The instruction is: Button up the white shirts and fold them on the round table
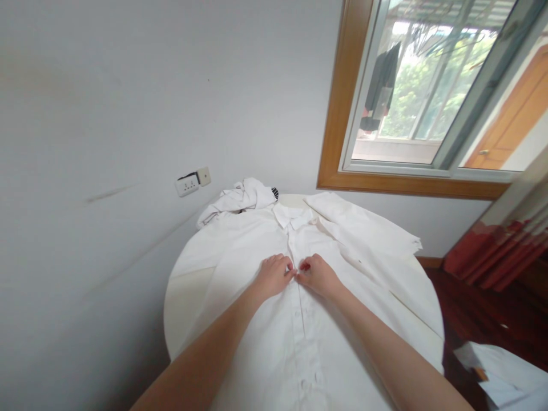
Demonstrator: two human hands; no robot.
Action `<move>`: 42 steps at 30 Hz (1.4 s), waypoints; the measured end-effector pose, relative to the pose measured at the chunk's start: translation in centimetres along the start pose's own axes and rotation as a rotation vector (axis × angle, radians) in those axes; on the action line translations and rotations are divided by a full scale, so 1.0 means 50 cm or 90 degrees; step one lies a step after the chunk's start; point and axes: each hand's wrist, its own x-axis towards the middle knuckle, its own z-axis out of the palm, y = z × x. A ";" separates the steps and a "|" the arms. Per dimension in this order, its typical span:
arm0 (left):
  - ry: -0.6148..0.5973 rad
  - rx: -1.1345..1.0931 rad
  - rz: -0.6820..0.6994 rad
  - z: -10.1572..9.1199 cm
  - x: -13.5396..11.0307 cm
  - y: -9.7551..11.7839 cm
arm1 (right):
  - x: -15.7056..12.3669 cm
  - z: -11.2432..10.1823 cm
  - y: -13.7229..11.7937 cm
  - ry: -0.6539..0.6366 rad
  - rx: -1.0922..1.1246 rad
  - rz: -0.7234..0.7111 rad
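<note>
A white button-up shirt (pixel 274 342) lies spread face up, its collar (pixel 293 216) at the far end and one sleeve (pixel 368 222) stretched out to the right. Both my hands meet at the front placket, a little below the collar. My left hand (pixel 274 275) pinches the placket edge between thumb and fingers. Just to its right, my right hand (pixel 317 276) pinches the opposite edge, with the fingertips nearly touching. Any button between them is too small to make out. Lower down, the placket (pixel 306 359) runs toward me.
The shirt covers most of a round cream table (pixel 184 297). Crumpled white cloth (pixel 240 197) lies at its back left, near a wall socket (pixel 187 185). A wood-framed window (pixel 331 142) is behind. White papers or a box (pixel 505 371) sit low at right, below a curtain (pixel 505 251).
</note>
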 end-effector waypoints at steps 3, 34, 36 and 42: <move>-0.006 0.051 0.033 -0.005 -0.003 0.013 | -0.007 0.001 -0.015 0.022 -0.035 0.001; 0.006 0.070 0.045 -0.003 -0.004 0.025 | 0.005 -0.018 0.023 -0.088 0.485 0.072; -0.005 0.010 0.059 -0.006 0.002 0.009 | 0.006 -0.013 0.025 -0.085 0.481 0.063; -0.011 -0.209 -0.002 -0.005 0.013 -0.029 | 0.009 -0.008 0.023 -0.060 0.492 0.040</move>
